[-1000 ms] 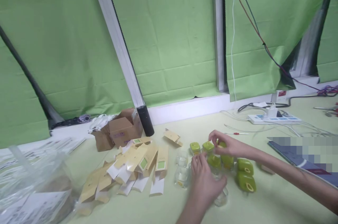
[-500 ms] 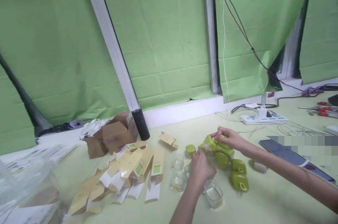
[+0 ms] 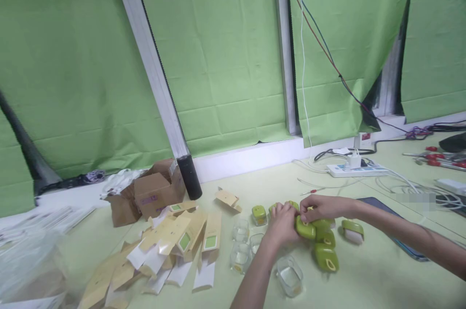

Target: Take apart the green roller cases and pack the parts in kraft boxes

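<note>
My right hand (image 3: 317,208) pinches a rounded green lid (image 3: 306,229) between thumb and fingers. Close beside it, my left hand (image 3: 283,224) curls its fingers over other green lids, which it mostly hides. More green lids lie just right of my hands, one of them (image 3: 326,256) with a yellow ring-shaped mark. A small clear container with a green top (image 3: 259,214) stands left of my left hand. Clear square containers without lids stand nearer me, one (image 3: 290,276) below my hands and another (image 3: 240,256) left of my left wrist. A green piece with a pale underside (image 3: 353,231) lies under my right forearm.
Flattened yellow cartons (image 3: 178,231) are heaped on the left, with a brown cardboard box (image 3: 156,190) and a black cylinder (image 3: 189,178) behind. A white power strip (image 3: 358,169) with cables, a dark tablet-like device (image 3: 395,231) and red-handled tools (image 3: 442,159) are on the right.
My right hand has come down and nearer me, onto a green lid beside my left hand. My left hand has moved slightly right over the lids. The view has shifted a little.
</note>
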`<state>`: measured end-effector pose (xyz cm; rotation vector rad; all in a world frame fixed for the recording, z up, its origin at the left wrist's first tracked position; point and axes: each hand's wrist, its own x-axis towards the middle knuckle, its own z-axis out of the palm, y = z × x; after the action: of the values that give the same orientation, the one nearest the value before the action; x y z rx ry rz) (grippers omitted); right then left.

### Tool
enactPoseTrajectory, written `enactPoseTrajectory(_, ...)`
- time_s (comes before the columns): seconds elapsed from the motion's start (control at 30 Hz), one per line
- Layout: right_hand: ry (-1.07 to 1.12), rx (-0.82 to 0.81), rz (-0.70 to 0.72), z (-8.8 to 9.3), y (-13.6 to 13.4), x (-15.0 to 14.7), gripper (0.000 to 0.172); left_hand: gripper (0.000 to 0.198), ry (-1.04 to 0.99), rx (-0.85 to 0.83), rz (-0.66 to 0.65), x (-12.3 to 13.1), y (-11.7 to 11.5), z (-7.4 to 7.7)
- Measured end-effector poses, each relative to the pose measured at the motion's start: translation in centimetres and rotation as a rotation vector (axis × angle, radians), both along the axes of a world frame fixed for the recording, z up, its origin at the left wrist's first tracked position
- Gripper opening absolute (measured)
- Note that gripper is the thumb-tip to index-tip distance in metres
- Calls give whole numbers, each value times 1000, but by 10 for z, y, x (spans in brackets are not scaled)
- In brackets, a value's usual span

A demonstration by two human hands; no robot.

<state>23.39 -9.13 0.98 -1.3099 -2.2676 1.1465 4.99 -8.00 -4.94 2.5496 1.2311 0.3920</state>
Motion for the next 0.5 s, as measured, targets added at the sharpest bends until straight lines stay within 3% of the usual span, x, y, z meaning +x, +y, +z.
enactPoseTrajectory(0.27,36,-168,167,13,8,1,16,55,-17,32,-36,-2,4,-6)
enactPoseTrajectory(0.5,123,-289,242,8,16,-4,17,40,-25,14,0,-2,0,-3)
